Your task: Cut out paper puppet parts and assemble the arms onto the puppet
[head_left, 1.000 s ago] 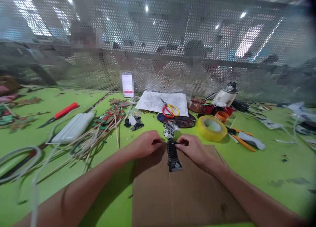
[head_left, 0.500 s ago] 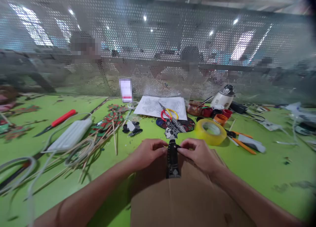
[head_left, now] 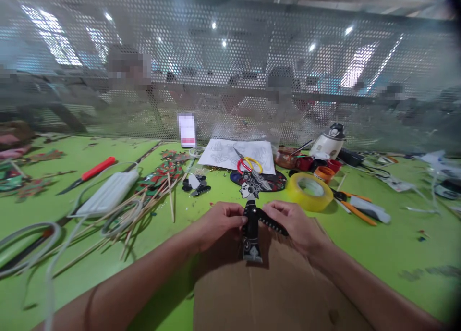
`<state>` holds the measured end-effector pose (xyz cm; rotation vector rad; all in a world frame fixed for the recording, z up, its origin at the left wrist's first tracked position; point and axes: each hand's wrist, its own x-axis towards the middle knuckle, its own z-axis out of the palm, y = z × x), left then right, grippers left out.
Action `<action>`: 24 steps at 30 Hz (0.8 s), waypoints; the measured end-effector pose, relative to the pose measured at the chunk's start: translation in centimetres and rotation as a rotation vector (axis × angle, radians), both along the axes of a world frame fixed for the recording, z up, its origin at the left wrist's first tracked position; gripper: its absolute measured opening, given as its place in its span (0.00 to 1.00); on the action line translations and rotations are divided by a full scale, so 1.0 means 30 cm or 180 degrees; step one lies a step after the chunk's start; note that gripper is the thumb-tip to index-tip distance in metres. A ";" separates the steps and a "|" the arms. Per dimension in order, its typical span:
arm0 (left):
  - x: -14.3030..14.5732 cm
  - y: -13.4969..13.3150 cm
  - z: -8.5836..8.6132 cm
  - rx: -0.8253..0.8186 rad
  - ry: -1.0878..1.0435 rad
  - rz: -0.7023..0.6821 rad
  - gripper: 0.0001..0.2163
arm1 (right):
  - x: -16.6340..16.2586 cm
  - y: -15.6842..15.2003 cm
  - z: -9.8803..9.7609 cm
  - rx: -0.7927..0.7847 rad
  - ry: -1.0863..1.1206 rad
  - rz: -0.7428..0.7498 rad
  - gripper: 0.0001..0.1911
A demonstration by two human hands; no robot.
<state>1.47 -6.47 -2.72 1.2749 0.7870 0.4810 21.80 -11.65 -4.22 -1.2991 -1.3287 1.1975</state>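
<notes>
A black-and-white jointed paper-cut puppet (head_left: pixel 251 235) hangs upright over a brown cardboard sheet (head_left: pixel 248 297), its profile head and patterned headdress at the top. My left hand (head_left: pixel 221 223) pinches the left edge of its body between thumb and fingers. Over on the other side, my right hand (head_left: pixel 293 225) is closed on the puppet's black arm (head_left: pixel 271 221), which slants down and outward from a round shiny fastener at the shoulder. Just beyond the headdress lie red-and-yellow-handled scissors (head_left: pixel 249 165) on a printed paper sheet (head_left: pixel 216 153).
Left are wooden sticks (head_left: pixel 172 201), a power strip (head_left: pixel 108 192), a red-handled knife (head_left: pixel 97 169) and loose black pieces (head_left: pixel 200 186). Right are a yellow tape roll (head_left: pixel 310 191), orange-handled pliers (head_left: pixel 360 215) and paint jars (head_left: pixel 324 173). A perforated screen (head_left: pixel 223 105) stands behind.
The puppet's arm has swung out to the right from beside its body, with my right hand on it. More of the patterned lower body shows. The view has shifted slightly.
</notes>
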 end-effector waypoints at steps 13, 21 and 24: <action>0.003 -0.001 -0.009 -0.0062 -0.0115 -0.0117 0.14 | -0.008 -0.007 0.015 -0.0170 -0.0214 0.0145 0.15; 0.005 0.004 -0.028 -0.0267 -0.0213 0.0069 0.10 | -0.003 -0.007 0.007 -0.0325 -0.0328 0.0251 0.16; 0.005 0.008 -0.033 -0.0319 -0.0221 0.0126 0.10 | 0.011 0.001 0.011 -0.0258 -0.0363 0.0219 0.19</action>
